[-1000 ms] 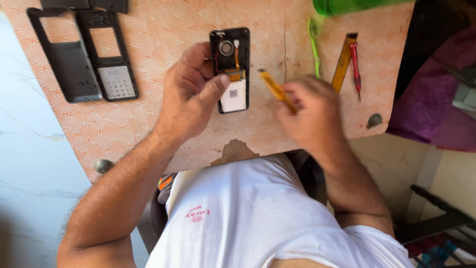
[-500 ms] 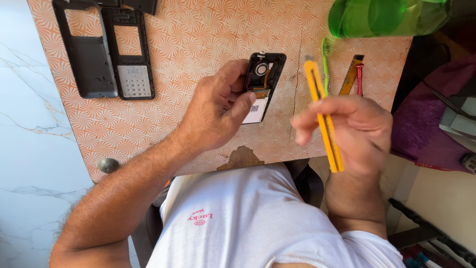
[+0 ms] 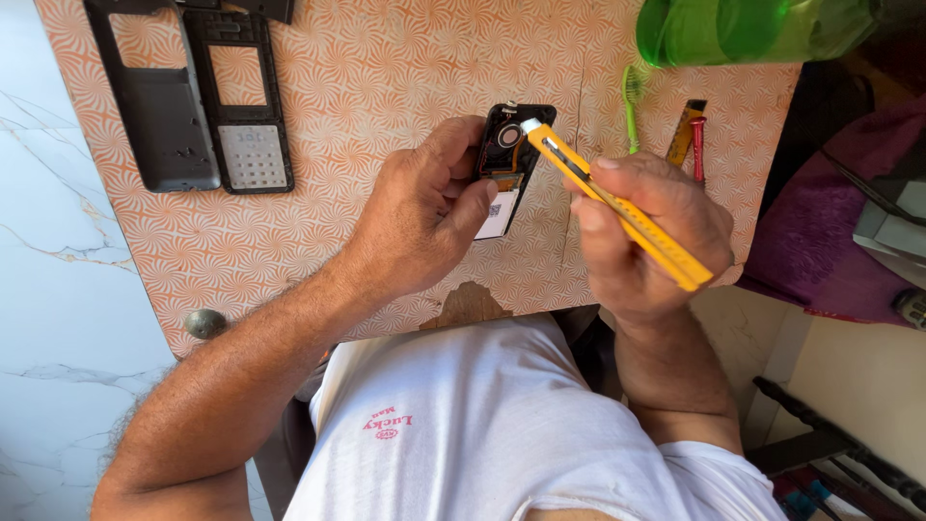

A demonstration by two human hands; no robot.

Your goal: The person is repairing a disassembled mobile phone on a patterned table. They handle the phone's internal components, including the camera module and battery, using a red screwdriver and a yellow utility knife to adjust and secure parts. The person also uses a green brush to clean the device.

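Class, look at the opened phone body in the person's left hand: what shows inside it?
Inside the opened phone body: a round camera part, orange-brown circuitry, a white label. The left hand covers its left edge; the yellow utility knife tip hides one corner.

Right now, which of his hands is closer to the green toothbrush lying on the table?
The right hand. It sits just below the green toothbrush, holding a yellow utility knife. The left hand is farther off, gripping the opened phone.
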